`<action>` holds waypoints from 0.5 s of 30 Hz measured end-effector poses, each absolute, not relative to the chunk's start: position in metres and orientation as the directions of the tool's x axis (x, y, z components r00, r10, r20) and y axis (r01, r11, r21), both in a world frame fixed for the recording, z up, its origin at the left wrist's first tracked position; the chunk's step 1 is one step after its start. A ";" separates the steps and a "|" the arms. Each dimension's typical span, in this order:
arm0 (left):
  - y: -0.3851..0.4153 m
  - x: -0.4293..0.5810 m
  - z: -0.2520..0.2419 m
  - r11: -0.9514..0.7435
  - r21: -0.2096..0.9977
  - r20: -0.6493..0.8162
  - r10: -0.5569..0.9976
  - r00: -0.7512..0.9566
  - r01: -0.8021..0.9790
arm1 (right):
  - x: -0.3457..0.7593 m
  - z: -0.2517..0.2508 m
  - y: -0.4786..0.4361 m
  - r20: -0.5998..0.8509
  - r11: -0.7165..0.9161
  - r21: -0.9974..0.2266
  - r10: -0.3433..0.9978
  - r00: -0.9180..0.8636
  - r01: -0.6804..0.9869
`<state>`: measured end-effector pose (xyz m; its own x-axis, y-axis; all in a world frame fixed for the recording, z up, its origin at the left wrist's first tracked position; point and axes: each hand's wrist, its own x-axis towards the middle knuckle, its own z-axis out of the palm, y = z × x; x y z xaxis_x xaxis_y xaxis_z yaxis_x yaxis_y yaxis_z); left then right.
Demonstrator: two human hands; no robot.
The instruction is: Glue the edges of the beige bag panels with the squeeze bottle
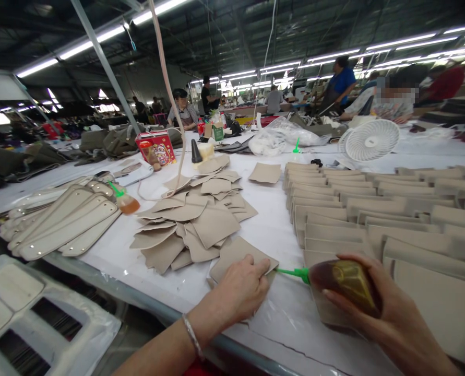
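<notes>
My left hand [242, 286], with a bracelet at the wrist, is pressed on a beige leather-like piece [242, 253] near the table's front edge. Its fingers are bent and hold the piece; whether the thumb is underneath is hidden. My right hand [377, 297] is closed around a squeeze bottle [344, 284] of dark amber liquid, tilted on its side. The bottle's green nozzle [295, 272] points left, its tip at the piece's right edge. Just beyond my left hand lies a loose heap of similar beige pieces [201, 214].
Rows of folded beige pieces [330, 214] stand on the right. At left are long pale straps [75, 214] with another green-tipped bottle [126, 201]. A white fan [369, 141], red box [157, 146] and hanging hose [165, 68] are farther back. Several people work beyond.
</notes>
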<state>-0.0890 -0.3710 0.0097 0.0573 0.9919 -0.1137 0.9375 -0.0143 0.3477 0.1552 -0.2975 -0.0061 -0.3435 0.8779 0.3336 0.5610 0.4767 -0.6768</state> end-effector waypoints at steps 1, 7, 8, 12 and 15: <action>-0.371 -0.089 0.010 -0.018 0.357 -0.112 0.992 0.062 0.934 | 0.155 -0.006 -0.298 0.347 0.503 -0.670 0.863 -0.368 0.547; -0.372 -0.090 0.016 -0.015 0.374 -0.131 0.989 0.069 0.927 | 0.153 -0.006 -0.298 0.460 0.584 -0.606 0.811 -0.360 0.540; -0.373 -0.090 0.017 -0.012 0.375 -0.134 0.989 0.067 0.927 | 0.153 -0.007 -0.298 0.467 0.585 -0.597 0.810 -0.354 0.550; -0.373 -0.090 0.016 -0.014 0.376 -0.120 0.991 0.064 0.927 | 0.156 -0.011 -0.304 0.419 0.584 -0.592 0.812 -0.407 0.555; -0.373 -0.091 0.014 -0.011 0.369 -0.115 0.992 0.057 0.930 | 0.156 -0.010 -0.307 0.349 0.542 -0.652 0.835 -0.425 0.530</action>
